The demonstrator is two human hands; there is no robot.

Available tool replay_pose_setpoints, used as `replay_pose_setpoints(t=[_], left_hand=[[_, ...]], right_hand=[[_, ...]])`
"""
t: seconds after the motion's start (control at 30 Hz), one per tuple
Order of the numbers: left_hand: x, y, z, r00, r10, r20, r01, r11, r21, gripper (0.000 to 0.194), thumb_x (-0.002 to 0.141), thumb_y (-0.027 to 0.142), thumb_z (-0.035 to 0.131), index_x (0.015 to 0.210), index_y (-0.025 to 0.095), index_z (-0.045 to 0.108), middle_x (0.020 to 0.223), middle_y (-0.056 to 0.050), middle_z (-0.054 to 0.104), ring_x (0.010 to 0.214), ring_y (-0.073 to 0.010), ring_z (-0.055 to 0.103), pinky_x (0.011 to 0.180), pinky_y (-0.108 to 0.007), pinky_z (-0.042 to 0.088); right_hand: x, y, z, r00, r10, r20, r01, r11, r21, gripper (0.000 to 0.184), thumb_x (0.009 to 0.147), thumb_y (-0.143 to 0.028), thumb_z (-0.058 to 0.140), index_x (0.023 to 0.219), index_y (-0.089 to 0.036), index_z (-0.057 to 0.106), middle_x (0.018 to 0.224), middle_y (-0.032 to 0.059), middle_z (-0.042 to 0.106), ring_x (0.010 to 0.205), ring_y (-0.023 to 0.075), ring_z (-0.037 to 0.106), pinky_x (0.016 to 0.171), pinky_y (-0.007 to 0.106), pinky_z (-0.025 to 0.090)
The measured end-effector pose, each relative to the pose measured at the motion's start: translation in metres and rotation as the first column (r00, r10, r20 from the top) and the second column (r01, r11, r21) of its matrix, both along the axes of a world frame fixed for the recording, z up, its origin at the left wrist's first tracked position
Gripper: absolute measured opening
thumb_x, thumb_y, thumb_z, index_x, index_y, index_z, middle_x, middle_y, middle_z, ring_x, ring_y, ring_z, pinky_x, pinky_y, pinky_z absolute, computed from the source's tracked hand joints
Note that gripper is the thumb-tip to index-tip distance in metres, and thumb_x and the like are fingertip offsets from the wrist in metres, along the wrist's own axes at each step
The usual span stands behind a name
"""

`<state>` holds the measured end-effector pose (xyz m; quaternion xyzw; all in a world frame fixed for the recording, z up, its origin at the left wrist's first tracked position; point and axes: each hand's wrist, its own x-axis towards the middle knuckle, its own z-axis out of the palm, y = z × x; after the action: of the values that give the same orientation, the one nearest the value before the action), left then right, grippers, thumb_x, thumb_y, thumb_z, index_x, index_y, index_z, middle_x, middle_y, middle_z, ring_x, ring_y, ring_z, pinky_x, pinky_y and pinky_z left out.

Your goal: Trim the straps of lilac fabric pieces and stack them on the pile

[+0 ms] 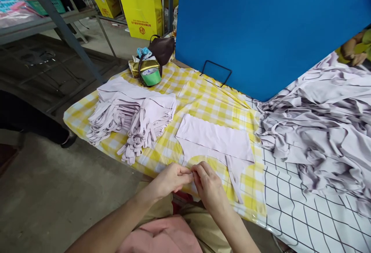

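- Beneath the fabric, the bench (pixel 319 222), grid-patterned at right, with a yellow-checked cloth (pixel 185 90) at left; danger of creases dragging the work askew.
- Along the far side, a blue panel (pixel 261 24), lower corner right beside the heap; easily bumped by too long a reach.
- At right, a loose heap (pixel 327 121) of lilac fabric; likely to tangle if tugged from one end.
- At left, a stack (pixel 124 94) of similar pieces, strap loops toward the near edge; liable to slump if caught by the left forearm.
- Between stack and heap, flat on the cloth, the garment (pixel 214 133); prone to skewing under a one-sided pull.
- At its near left edge, left hand (pixel 174 178) and right hand (pixel 209 186), close together; each grip pinched, seemingly on the left strap, mostly hidden by fingers.
- Smallest, the loose right strap (pixel 234 177), near the right forearm; apt to twist if brushed.
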<state>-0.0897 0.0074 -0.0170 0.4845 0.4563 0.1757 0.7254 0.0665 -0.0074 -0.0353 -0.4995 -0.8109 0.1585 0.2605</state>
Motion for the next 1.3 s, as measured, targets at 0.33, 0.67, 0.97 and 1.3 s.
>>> replay_pose_setpoints(t=[0.33, 0.67, 0.97, 1.3], left_hand=[[0.009, 0.002, -0.002, 0.989, 0.125, -0.085, -0.123, 0.992, 0.029, 0.034, 0.079, 0.042, 0.048, 0.061, 0.014, 0.053, 0.035, 0.007, 0.035, 0.036, -0.0058, 0.029, 0.041, -0.02, 0.021], [0.016, 0.003, 0.013, 0.997, 0.014, -0.071, -0.013, 1.0, 0.01, 0.031, 0.083, 0.036, 0.04, 0.063, 0.015, 0.049, 0.04, 0.005, 0.046, 0.028, -0.0051, 0.032, 0.033, -0.017, 0.021], [0.012, 0.054, -0.008, 0.886, 0.164, -0.433, 0.219, 0.677, 0.703, 0.024, 0.081, 0.018, 0.048, 0.098, 0.016, 0.064, 0.097, -0.004, 0.062, 0.079, -0.0149, 0.058, 0.074, -0.025, 0.044], [0.033, 0.112, -0.028, 0.735, 0.087, -0.673, 0.658, 0.149, 0.738, 0.016, 0.083, 0.009, 0.047, 0.085, 0.012, 0.063, 0.091, -0.008, 0.061, 0.092, -0.0212, 0.053, 0.077, -0.031, 0.042]], right_hand=[[-0.006, -0.021, -0.003, 0.983, -0.134, -0.127, 0.145, 0.986, 0.082, 0.019, 0.09, -0.01, 0.037, 0.102, -0.019, 0.049, 0.083, 0.0052, 0.055, 0.074, 0.0164, 0.055, 0.062, 0.027, 0.046], [-0.001, -0.019, -0.01, 0.996, -0.087, -0.002, 0.086, 0.981, 0.172, 0.03, 0.091, -0.01, 0.035, 0.115, -0.019, 0.049, 0.084, 0.0068, 0.058, 0.074, 0.0198, 0.054, 0.065, 0.033, 0.047], [0.01, 0.006, -0.012, 0.954, -0.257, -0.151, 0.283, 0.941, 0.183, 0.021, 0.086, -0.01, 0.039, 0.093, -0.02, 0.056, 0.076, 0.0024, 0.06, 0.065, 0.0148, 0.057, 0.059, 0.026, 0.044], [0.009, 0.029, -0.005, 0.894, -0.347, -0.285, 0.363, 0.932, 0.006, 0.025, 0.077, -0.01, 0.038, 0.086, -0.019, 0.061, 0.078, 0.0042, 0.062, 0.071, 0.0173, 0.058, 0.063, 0.028, 0.043]])
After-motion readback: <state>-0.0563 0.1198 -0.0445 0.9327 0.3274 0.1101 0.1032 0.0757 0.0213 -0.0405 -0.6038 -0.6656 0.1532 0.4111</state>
